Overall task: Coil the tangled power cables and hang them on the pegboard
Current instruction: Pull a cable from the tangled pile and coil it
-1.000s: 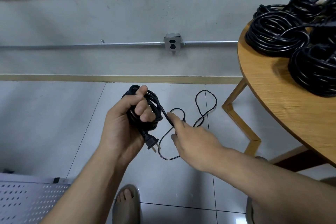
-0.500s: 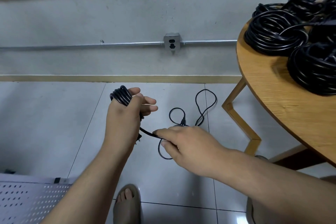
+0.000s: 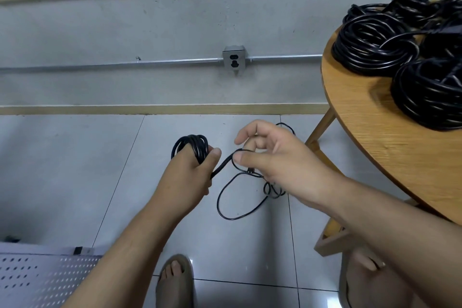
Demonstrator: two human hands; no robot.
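Slack (image 3: 273,190) looks knotted near the right grip (image 3: 280,162), which pinches the cable (image 3: 223,166). Pulling could cinch it; the left grip (image 3: 190,177) clasps the coil (image 3: 193,145).

The left forearm (image 3: 140,232) rises bare from the bottom edge, angled up and to the right. The left hand (image 3: 192,172) shows its back to the camera, fingers curled round a coil of black power cable (image 3: 197,146), with the thumb lying along the coil's right side. The right forearm (image 3: 375,212) comes in from the lower right and runs up and to the left, wrist slightly bent. The right hand (image 3: 277,165) sits just beside the left, apart from it, pinching the loose strand (image 3: 222,165) between thumb and curled fingers, its index finger hooked above.
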